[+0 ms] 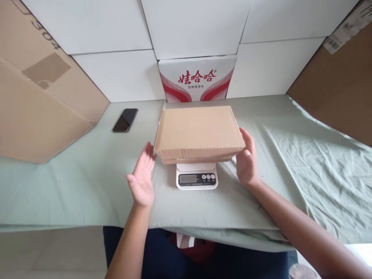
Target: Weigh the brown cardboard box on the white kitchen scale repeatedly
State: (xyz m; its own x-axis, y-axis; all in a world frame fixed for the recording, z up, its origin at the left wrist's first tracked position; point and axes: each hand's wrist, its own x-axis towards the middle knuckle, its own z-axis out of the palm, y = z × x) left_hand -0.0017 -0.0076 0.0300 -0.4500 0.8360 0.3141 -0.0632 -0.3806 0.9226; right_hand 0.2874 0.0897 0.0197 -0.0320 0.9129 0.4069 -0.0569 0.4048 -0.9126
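Observation:
A brown cardboard box (199,130) rests on a white digital kitchen scale (196,186), covering most of its top. The scale's display and round buttons show in front of the box; no digits can be read. Beside the box's left end is my left hand (142,180), fingers stretched out and thumb apart, palm toward the box. At the opposite end my right hand (246,161) is held upright with its fingers extended, at or very near the box's right side. Whether its fingertips touch the cardboard I cannot tell.
A black phone (125,120) lies on the green cloth (87,186) to the left. Behind stands a white carton with red lettering (197,79) against white panels (200,27). Large cardboard boxes flank the table at left (43,104) and right (340,83).

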